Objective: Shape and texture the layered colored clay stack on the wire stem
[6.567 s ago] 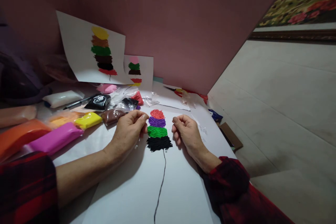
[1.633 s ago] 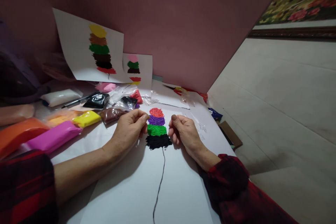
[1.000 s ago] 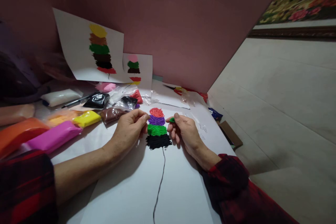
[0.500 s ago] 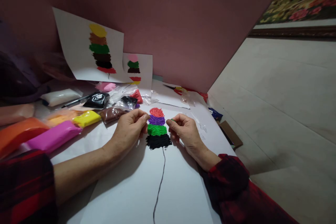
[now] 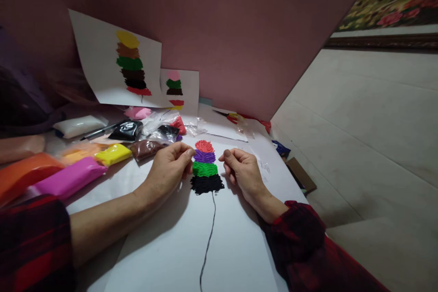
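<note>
Between my hands, on a white sheet of paper (image 5: 164,246), stands a stacked figure of clay bands: red on top, then purple, a green clay band (image 5: 205,169) and a black clay band (image 5: 207,184). A thin dark line runs down the paper from it. My left hand (image 5: 171,166) is closed in a pinch at the figure's left edge, by the purple and green bands. On the right side my right hand (image 5: 241,169) has thumb and forefinger bent together, a little off the bands. Whatever either pinch holds is too small or hidden.
Bagged clay lies at the left, including a magenta pack (image 5: 70,178), a yellow pack (image 5: 113,154) and a black pack (image 5: 126,130). Two papers with similar figures lean on the wall, one a large sheet (image 5: 92,59). Scissors (image 5: 232,117) lie at the back.
My right hand's fingertips have drawn slightly right, away from the figure, and its thumb has shifted. A green speck seen at those fingertips no longer shows. My left hand stays put.
</note>
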{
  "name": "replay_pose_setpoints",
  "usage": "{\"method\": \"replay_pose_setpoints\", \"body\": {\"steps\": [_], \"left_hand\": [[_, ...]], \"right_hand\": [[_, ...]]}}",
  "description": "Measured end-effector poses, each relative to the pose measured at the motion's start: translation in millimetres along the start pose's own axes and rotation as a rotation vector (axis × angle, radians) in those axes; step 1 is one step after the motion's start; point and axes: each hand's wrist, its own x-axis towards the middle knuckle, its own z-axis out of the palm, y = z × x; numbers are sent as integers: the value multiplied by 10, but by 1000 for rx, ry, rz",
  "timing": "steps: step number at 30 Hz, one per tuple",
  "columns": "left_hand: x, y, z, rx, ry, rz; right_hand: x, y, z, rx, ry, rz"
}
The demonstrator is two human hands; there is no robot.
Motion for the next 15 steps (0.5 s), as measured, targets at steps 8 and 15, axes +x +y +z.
{"method": "replay_pose_setpoints", "body": {"steps": [8, 15], "left_hand": [[-9, 21, 10, 20, 6, -2], [-2, 12, 6, 18, 4, 5]], "right_hand": [[9, 9, -3, 21, 42, 40], [11, 12, -5, 25, 13, 37]]}}
